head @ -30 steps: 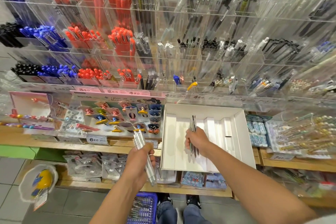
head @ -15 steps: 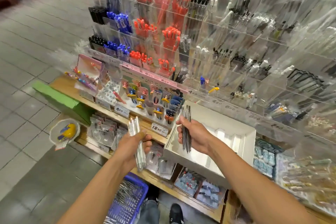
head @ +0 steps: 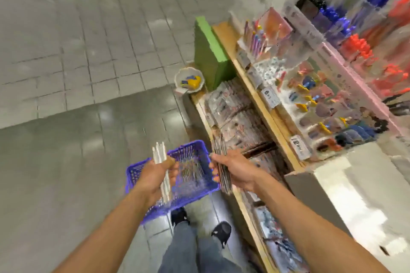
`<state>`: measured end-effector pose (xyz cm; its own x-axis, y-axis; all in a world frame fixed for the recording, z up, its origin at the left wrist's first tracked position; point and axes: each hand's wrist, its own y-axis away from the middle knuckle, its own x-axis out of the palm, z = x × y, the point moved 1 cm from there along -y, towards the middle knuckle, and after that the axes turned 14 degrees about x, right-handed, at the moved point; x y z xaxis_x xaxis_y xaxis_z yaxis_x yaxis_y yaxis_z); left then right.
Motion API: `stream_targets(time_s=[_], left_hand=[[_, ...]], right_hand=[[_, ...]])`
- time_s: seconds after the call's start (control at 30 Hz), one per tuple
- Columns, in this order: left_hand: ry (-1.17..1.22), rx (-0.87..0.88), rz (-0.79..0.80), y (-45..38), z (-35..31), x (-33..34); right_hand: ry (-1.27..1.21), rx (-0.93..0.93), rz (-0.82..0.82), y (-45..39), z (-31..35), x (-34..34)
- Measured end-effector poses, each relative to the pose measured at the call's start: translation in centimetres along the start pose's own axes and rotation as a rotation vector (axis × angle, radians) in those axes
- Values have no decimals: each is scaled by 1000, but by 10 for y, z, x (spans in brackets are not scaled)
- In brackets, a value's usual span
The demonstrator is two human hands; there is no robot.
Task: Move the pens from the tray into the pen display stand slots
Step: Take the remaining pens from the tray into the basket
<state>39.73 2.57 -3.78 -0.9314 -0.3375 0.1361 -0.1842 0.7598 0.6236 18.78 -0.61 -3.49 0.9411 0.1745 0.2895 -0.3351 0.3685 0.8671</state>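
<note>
Over the blue basket point(head: 193, 186) on the floor, both hands hold pens. At nine o'clock, the left hand point(head: 155, 178) grips white pens point(head: 160, 157). At three o'clock, the right hand point(head: 235, 169) grips dark pens point(head: 223, 170), all pointing up.

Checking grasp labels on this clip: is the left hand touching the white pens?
Touching. The head view shows the left hand with fingers and thumb curled round the bundle of white pens, above the blue basket.
</note>
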Motion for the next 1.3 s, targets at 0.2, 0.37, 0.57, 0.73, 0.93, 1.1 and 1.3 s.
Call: stream_targets(time_s=[0.2,0.37,0.57,0.73,0.93,1.1,1.3], left_hand=[[-27,-62,-186,-49,46,-103],[-81,-123,-281,-104,99,-157],[-98,-170,-383,-202,204,-202],[-222,-219,-436,-295,320,-228],[-654,-236,-474,-393,440,-251],[-854,-260,-591,-447,501,-255],[-944,-204,-634,-468,530,-252]], right_hand=[[240,126,-173,-124,-31,51],[350,214,-305,-224,-60,45],[527,200,-472,-353,-100,8],[761,188,-630,-475,-142,-42],[948,226,-802,-605,-195,-93],[1014,192,-975,-671,-219,-117],[1075,194,-1026,-702,-231,-129]])
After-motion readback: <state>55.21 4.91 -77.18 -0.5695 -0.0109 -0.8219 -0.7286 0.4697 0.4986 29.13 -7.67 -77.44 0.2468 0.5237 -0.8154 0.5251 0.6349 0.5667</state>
